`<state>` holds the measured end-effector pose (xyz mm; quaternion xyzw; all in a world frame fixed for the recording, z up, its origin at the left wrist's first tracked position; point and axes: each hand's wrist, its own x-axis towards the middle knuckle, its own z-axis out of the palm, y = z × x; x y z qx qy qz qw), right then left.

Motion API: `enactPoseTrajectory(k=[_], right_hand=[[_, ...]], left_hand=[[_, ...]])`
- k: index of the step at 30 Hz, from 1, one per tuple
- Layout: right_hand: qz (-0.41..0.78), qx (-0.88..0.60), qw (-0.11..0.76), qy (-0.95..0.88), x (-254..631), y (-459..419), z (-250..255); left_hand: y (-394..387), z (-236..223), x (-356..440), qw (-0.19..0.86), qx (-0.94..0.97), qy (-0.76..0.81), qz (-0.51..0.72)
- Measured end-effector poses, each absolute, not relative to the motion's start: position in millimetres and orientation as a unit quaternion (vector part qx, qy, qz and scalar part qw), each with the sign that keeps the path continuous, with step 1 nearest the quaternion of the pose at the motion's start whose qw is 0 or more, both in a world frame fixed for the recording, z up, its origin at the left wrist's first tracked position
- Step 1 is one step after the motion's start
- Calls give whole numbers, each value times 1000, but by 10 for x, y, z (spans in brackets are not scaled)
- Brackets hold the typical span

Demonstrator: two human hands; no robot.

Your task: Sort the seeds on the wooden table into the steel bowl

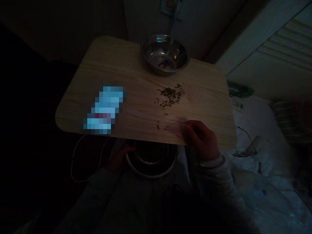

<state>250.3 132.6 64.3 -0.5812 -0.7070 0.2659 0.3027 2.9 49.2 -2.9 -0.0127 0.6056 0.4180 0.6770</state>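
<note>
My right hand (pixel 201 138) is closed at the near edge of a small wooden table (pixel 136 68), pinching a thin, see-through piece of plastic (pixel 176 126) that lies low over the wood. Just left of the plastic are a few small dark beans or seeds (pixel 158 125); a larger scatter of small dark green beans (pixel 170 94) spreads farther back. Below the table edge, my left hand (pixel 122 156) grips the left rim of a dark round bowl (pixel 152 169) with a pale edge. The dimness hides most of what is in the bowl.
A shiny metal basin (pixel 159 53) stands at the table's back. On the left lies a glowing, pixelated phone (pixel 106 109), with a white cable (pixel 72 162) hanging below. Eyeglasses (pixel 246 152) rest on pale bedding to the right. A wall socket (pixel 172 7) is behind.
</note>
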Motion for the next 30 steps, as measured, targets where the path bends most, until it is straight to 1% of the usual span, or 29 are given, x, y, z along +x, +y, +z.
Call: enactPoseTrajectory(k=[6,18,26,30], right_hand=[[277,-571,299,-713,2510,1317,653],[272,-555,298,-728,2483,1337,670],[284,-543,284,-738,2500,1313,654],[293,-533,277,-744,2487,1291,652]], left_hand=[[513,31,-12,699,-9,613,368],[510,-62,-8,674,-13,634,378],[571,89,14,678,3,626,385],[572,71,6,681,-5,632,370]])
